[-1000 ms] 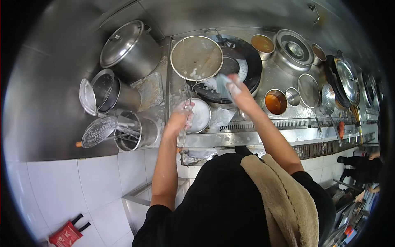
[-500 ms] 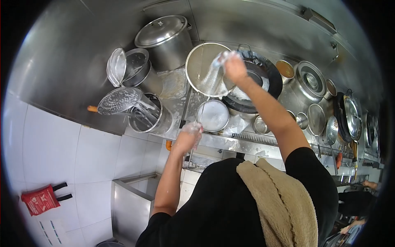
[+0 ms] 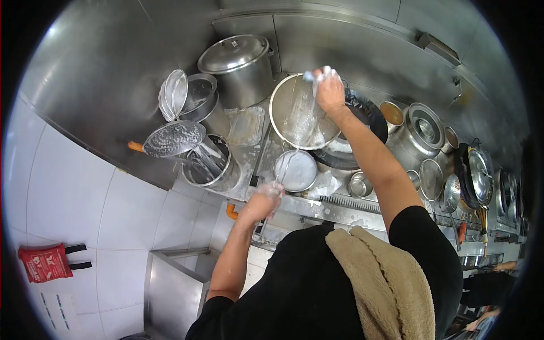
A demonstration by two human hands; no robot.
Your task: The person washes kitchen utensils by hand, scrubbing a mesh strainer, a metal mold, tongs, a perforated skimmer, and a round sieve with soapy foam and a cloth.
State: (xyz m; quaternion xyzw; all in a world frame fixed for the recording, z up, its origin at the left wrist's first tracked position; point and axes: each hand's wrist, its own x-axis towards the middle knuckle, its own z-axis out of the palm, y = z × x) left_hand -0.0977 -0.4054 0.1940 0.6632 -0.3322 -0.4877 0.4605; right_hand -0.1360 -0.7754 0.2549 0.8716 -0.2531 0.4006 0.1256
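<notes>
A large round mesh strainer (image 3: 294,116), streaked with suds, is held over the worktop by its long handle in my soapy left hand (image 3: 267,201). My right hand (image 3: 328,90) is closed on a foamy, pale blue cloth at the strainer's upper right rim. Below the mesh stands a bowl of white sudsy liquid (image 3: 296,170), just beyond my left hand. A black wok (image 3: 368,113) lies behind the strainer and is partly hidden by it and by my right forearm.
At the left stand a lidded stockpot (image 3: 238,71) and a metal pot (image 3: 229,173) with a foamy skimmer (image 3: 174,139) over it. Sauce containers (image 3: 391,113), ladles and more woks line the right. A red pouch (image 3: 46,262) hangs on the tiles. Part of another person shows far right.
My right hand with the cloth has moved from beside the wok onto the strainer, then up to its upper right rim. The view has shifted, and my left hand keeps its hold.
</notes>
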